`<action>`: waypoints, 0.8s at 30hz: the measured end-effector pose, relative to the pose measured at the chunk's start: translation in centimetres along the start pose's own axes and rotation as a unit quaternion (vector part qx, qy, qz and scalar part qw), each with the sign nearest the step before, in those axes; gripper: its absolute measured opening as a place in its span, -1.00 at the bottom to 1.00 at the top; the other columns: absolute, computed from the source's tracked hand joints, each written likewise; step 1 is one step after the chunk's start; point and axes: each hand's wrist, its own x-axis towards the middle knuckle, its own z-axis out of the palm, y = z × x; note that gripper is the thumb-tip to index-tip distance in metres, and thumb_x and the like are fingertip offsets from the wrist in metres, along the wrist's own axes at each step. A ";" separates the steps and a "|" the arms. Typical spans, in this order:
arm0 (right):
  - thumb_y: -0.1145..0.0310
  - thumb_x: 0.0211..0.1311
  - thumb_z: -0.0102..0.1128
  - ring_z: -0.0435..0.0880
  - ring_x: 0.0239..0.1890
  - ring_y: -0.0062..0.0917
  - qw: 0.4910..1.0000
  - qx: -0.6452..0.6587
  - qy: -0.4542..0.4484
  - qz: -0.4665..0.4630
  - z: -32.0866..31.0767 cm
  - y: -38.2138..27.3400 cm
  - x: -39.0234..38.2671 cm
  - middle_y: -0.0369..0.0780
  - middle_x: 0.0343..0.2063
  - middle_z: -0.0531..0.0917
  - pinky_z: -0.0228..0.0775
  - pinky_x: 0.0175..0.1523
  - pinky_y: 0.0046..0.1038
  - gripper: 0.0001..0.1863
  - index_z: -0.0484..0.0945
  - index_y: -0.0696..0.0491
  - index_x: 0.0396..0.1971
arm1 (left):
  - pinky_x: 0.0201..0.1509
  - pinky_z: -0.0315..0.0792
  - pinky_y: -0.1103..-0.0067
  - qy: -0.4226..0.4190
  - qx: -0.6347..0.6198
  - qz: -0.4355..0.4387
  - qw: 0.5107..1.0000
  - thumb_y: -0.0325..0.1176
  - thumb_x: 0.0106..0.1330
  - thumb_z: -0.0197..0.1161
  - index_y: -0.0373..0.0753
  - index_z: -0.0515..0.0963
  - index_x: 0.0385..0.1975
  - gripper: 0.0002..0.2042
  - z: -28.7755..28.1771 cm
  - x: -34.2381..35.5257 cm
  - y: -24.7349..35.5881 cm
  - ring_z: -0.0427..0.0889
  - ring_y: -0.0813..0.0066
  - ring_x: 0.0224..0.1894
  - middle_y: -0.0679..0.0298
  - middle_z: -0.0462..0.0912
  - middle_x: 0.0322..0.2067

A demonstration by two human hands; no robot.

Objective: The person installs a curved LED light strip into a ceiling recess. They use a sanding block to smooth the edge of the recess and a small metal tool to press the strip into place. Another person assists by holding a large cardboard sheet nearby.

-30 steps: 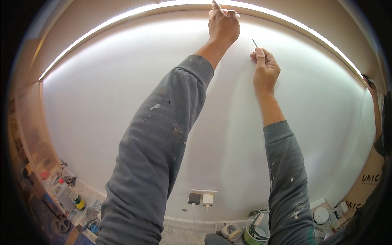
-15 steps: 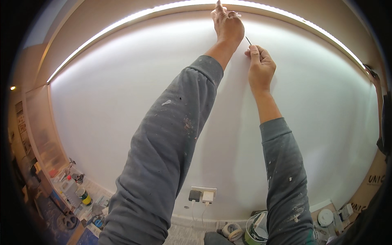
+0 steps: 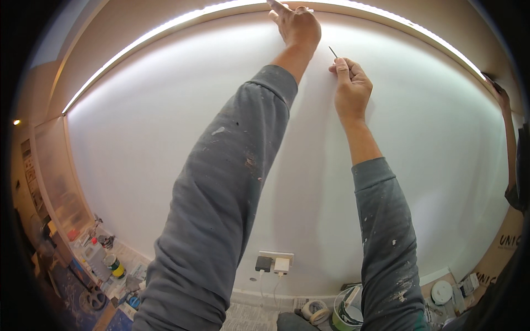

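Note:
My left hand (image 3: 301,27) is raised to the glowing light strip (image 3: 182,21) along the top of the white wall. Its index finger stretches up and left against the strip, while the other fingers curl, partly hidden by the back of the hand. A small white piece (image 3: 309,10) sticks out beside the knuckles; its kind is unclear. Lower and to the right, my right hand (image 3: 353,88) pinches a thin dark metal rod (image 3: 332,52), tip pointing up and left. The rest of the rod is hidden in the fingers.
Another person's hand (image 3: 499,94) reaches the strip's right end. Low on the wall, two plugs (image 3: 272,265) sit in a socket. Below are a tape roll (image 3: 316,313), a bucket (image 3: 338,319) and, at left, a jug (image 3: 95,258) and a can (image 3: 115,266).
My left hand has shifted left along the strip, the white piece moving with it. The right hand has barely moved. At the far right, the other person's hand and forearm show more.

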 end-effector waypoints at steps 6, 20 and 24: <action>0.25 0.52 0.23 0.46 -0.44 -0.79 1.000 0.016 -0.011 0.001 1.2 -0.6 -0.4 -0.37 -0.39 0.74 0.34 -0.29 -0.62 -0.73 0.74 0.17 -0.15 | 0.40 0.41 0.29 -0.105 0.320 0.192 0.922 -0.42 0.51 -0.03 -0.23 -0.27 0.62 -0.24 -2.0 3.1 -4.7 0.42 -0.01 0.34 -0.16 0.15 0.44; 0.27 0.53 0.25 0.73 -0.18 -0.60 1.000 -0.002 -0.014 0.011 -0.2 0.0 -0.1 -0.23 -0.31 0.78 0.53 0.06 -0.55 -0.69 0.72 0.24 -0.07 | 0.59 0.11 0.07 -0.045 0.290 0.288 0.912 -0.35 0.50 -0.03 -0.39 0.00 0.55 -0.35 -0.6 3.8 -8.2 0.12 -0.48 0.49 -0.50 0.15 0.42; 0.28 0.53 0.24 0.74 -0.18 -0.59 1.000 0.009 -0.021 0.017 0.9 -0.4 -0.6 -0.22 -0.31 0.78 0.54 0.06 -0.54 -0.70 0.72 0.24 -0.07 | 0.52 0.22 0.10 0.044 0.236 0.319 0.917 -0.36 0.49 -0.01 -0.48 0.23 0.43 -0.45 -1.4 5.5 -8.6 0.25 -0.40 0.42 -0.42 0.39 0.29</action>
